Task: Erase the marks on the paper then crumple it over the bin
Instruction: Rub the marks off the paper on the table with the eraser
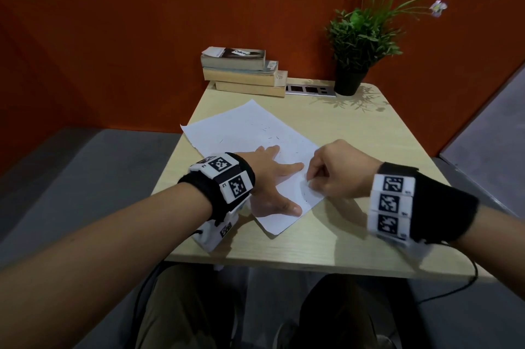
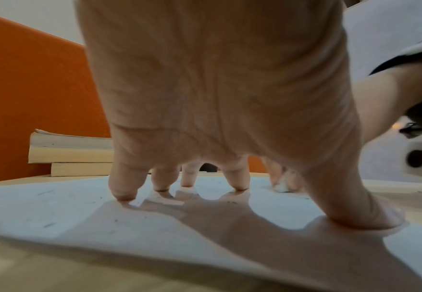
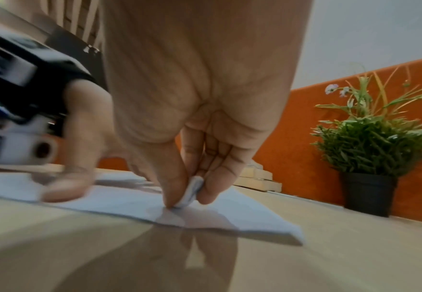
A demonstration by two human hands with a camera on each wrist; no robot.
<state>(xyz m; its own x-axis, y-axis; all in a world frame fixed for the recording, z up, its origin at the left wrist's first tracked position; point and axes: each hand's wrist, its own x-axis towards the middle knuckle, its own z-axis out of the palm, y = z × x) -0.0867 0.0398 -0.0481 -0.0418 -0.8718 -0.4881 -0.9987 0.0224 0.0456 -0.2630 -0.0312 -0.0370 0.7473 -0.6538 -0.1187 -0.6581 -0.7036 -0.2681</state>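
Note:
A white sheet of paper (image 1: 250, 135) lies slanted on the light wooden table (image 1: 355, 132), with small dark specks scattered over it. My left hand (image 1: 277, 178) lies spread on the sheet's near half, fingers straight and fingertips (image 2: 124, 194) pressing the paper (image 2: 55, 213) down. My right hand (image 1: 335, 169) pinches a small white eraser (image 3: 192, 192) between thumb and fingers. The eraser's lower end touches the paper (image 3: 230, 217) near its right edge, close to the left index finger. No bin is in view.
A stack of three books (image 1: 244, 71) sits at the table's far edge. Next to it are a grey socket strip (image 1: 309, 90) and a potted plant (image 1: 358, 44) in a black pot. An orange wall stands behind.

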